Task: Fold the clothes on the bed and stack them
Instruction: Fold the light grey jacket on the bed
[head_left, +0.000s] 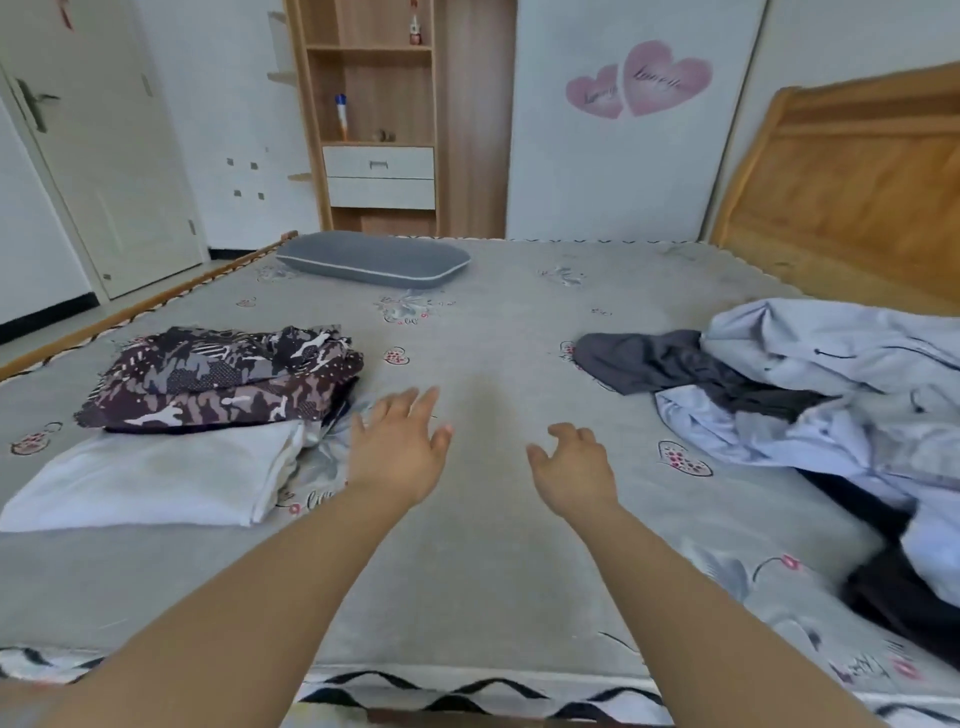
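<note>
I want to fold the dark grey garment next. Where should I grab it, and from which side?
Take the dark grey garment by its free left edge, coming from the bare sheet side with the right hand; its right part is tucked under the light blue clothes.

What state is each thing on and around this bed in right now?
Left hand: open, empty.
Right hand: open, empty.
Dark patterned garment: folded, atop folded white cloth.
Pale blue clothes: crumpled, unfolded.
Dark grey garment: crumpled.
White door: closed.
White drawers: closed.
</note>
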